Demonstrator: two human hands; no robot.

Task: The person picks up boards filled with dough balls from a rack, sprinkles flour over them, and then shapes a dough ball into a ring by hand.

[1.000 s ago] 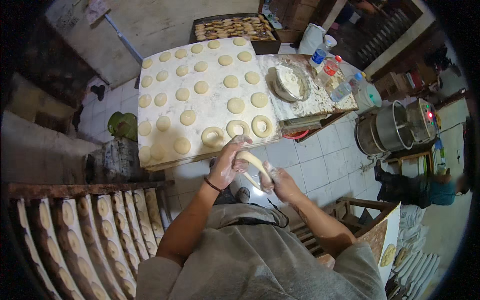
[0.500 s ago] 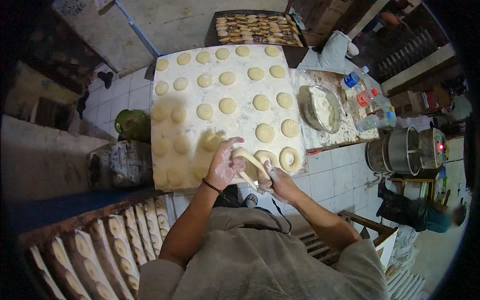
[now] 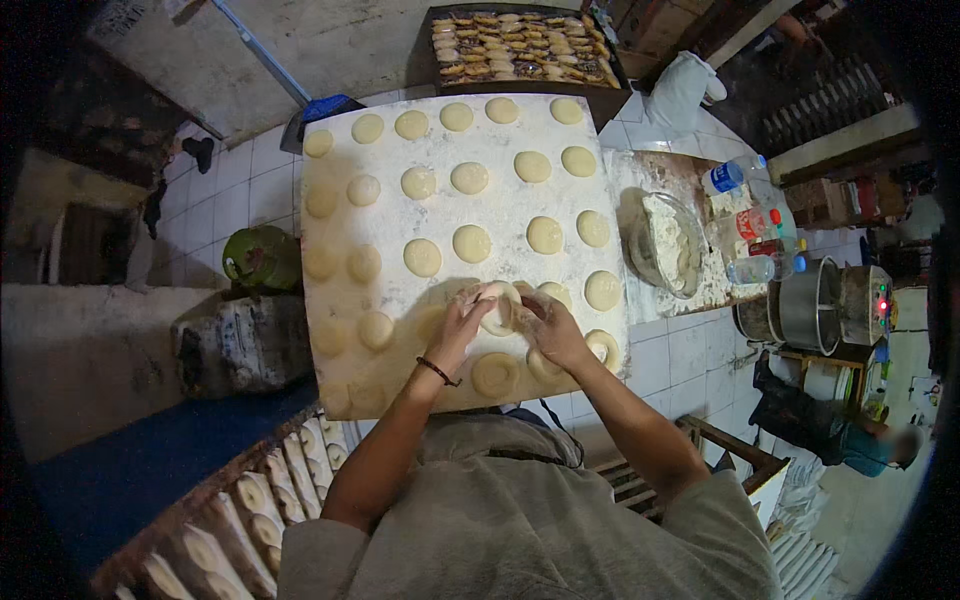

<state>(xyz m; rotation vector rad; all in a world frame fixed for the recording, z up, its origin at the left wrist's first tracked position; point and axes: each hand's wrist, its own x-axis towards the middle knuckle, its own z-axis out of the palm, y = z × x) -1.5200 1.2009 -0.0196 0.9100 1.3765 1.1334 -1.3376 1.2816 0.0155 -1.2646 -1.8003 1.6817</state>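
A pale dough ring [image 3: 502,312] is between my two hands, low over the near part of a floured board [image 3: 510,215]. My left hand [image 3: 466,312] is closed on the ring's left side, the fingers curled over it. From the right, my right hand [image 3: 552,328] grips the opposite side, its fingertips partly hidden. Just below lie a dough ring on the board [image 3: 495,375], another [image 3: 545,366] partly under my right wrist, and a third [image 3: 602,347] at the right edge. Several flat dough discs, one of them a dough disc [image 3: 472,244] beyond my hands, sit in rows.
To the right, a side table holds a metal bowl of flour [image 3: 668,245] and several plastic bottles [image 3: 745,222]. A tray of filled pastries [image 3: 525,48] stands beyond the board. Lower left are racked trays of dough rings [image 3: 255,490]. A person [image 3: 850,440] is at far right, near a mixer [image 3: 810,305].
The stretched dough ring I held now lies on the board left of the other two. My hands have come closer together, farther over the board, around another piece. The view has shifted.
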